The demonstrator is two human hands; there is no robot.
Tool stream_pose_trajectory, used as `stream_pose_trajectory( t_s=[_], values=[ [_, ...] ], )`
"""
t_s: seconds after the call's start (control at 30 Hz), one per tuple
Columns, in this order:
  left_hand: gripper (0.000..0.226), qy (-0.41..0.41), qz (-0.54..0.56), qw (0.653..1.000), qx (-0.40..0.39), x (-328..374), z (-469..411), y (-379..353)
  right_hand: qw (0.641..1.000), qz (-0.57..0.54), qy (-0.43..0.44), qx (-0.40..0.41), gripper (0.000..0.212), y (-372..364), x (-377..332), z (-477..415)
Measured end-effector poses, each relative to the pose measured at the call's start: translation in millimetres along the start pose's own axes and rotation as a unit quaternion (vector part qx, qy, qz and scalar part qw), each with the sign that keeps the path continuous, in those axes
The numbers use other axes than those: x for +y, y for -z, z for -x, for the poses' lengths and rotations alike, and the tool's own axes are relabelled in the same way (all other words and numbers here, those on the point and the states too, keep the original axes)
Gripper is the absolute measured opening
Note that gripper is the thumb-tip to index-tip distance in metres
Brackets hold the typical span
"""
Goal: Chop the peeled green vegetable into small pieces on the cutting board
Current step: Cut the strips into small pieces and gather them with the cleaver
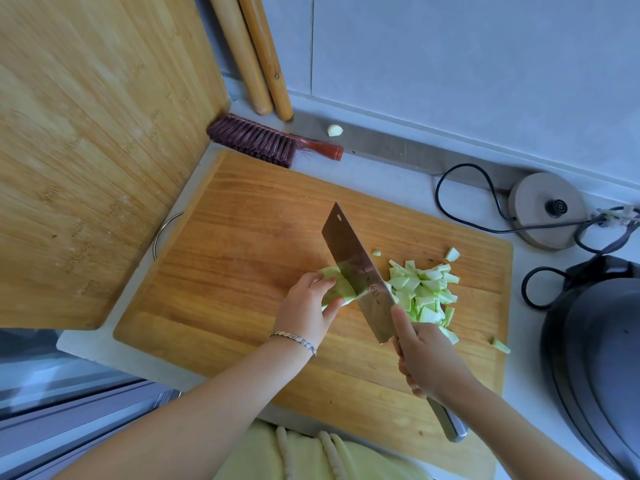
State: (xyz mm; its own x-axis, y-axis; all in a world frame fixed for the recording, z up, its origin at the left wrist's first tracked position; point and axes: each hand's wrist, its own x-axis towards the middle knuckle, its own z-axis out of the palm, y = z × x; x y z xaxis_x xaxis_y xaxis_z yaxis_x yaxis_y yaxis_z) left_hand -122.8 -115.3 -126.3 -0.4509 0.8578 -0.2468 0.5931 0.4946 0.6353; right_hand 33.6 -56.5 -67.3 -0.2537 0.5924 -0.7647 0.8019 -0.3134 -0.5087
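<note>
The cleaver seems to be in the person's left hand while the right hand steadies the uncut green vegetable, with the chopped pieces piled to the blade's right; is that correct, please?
Not quite: the hands are swapped. In the head view the right hand holds the cleaver, and the left hand steadies the uncut green vegetable. The chopped pieces do lie to the blade's right.

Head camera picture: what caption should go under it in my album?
Right hand chops with a cleaver while left hand steadies the green vegetable beside cut pieces on the board.
</note>
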Motion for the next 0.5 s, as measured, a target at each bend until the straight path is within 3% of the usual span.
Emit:
stream_pose_trajectory(
  t_s=[0.2, 0.37, 0.5],
  values=[
    [0.038, -0.002, 0.013, 1.0, 0.011, 0.0, 2.1, -0.6, 0.998, 0.021, 0.041, 0.034, 0.052, -30.4, 3.7, -25.3],
    [0.04, 0.007, 0.029, 1.0, 0.005, -3.0, 2.2, 1.5, 0.996, -0.087, -0.007, 0.003, 0.055, -22.2, 5.6, -29.7],
    [0.039, 0.006, 0.033, 0.999, 0.012, -3.5, 2.7, 2.8, 0.995, -0.097, -0.008, -0.001, 0.056, -2.7, 0.5, -18.4]
  ],
)
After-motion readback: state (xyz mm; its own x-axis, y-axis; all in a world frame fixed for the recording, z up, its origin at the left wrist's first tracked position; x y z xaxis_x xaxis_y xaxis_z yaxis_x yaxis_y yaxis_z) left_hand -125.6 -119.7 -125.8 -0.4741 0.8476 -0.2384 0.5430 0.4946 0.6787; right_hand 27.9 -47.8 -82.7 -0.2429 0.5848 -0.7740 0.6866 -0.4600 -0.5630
